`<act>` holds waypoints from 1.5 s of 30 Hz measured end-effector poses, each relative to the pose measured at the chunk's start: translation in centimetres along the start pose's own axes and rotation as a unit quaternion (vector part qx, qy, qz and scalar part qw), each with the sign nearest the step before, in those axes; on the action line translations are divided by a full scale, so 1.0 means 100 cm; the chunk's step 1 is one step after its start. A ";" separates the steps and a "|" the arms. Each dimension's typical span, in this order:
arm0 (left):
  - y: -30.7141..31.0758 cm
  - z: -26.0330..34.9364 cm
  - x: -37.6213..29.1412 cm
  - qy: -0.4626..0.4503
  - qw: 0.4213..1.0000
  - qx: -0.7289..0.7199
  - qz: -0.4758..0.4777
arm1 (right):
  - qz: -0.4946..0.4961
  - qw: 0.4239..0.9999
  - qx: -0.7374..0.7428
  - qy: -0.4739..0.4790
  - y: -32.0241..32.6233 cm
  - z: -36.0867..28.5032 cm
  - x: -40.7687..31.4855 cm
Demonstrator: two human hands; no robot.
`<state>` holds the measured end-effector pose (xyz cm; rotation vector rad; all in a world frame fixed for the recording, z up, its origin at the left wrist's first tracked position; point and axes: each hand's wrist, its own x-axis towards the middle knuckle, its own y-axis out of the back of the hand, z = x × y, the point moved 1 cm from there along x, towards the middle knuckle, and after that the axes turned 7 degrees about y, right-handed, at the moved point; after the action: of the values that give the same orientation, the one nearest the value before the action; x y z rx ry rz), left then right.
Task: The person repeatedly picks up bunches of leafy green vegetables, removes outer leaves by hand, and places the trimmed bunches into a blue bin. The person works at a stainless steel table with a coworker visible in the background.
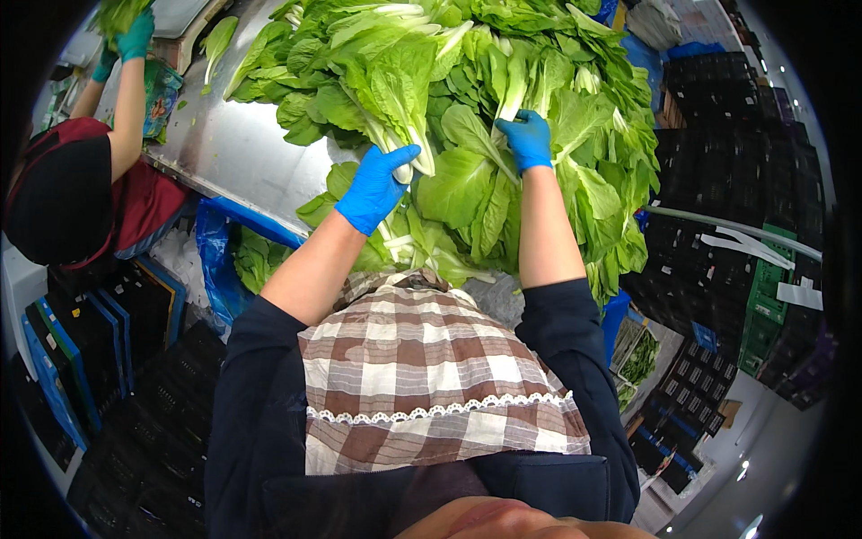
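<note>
My left hand (380, 185), in a blue glove, is closed around the white stem ends of a bunch of leafy greens (394, 87), whose leaves point away from me. My right hand (527, 138), gloved the same way, has its thumb and fingers on the pale stem of another leafy green (515, 84) in the heap. Whether it grips that stem firmly is partly hidden by the fingers. Around both hands lies a large pile of greens (458, 185) on a metal table (259, 158). Loose leaves and stems lie close to my checked apron.
A co-worker in a dark cap (60, 192) and green gloves holds greens at upper left. A blue plastic bag (219, 269) with leaves hangs below the table edge. Stacked black crates (707, 168) stand at right, and more crates (145, 424) at lower left.
</note>
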<state>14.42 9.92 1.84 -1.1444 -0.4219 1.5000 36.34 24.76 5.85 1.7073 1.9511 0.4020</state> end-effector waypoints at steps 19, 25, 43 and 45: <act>-0.015 -0.014 -0.026 -0.045 0.999 -0.023 0.012 | 0.019 0.894 -0.195 0.402 -0.062 -0.077 -0.145; 0.026 -0.018 -0.029 0.054 0.995 -0.079 -0.025 | -0.053 0.867 -0.147 0.473 -0.077 -0.079 -0.170; 0.041 -0.017 -0.041 0.056 0.982 -0.140 -0.113 | -0.143 0.956 0.226 0.123 -0.093 -0.035 -0.149; 0.042 -0.017 -0.044 0.060 0.983 -0.146 -0.094 | -0.151 0.938 0.300 0.081 -0.094 -0.031 -0.151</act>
<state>12.92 4.16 -0.37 -1.3751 -0.6650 1.2240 28.02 8.80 6.12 1.6996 2.5967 -0.1992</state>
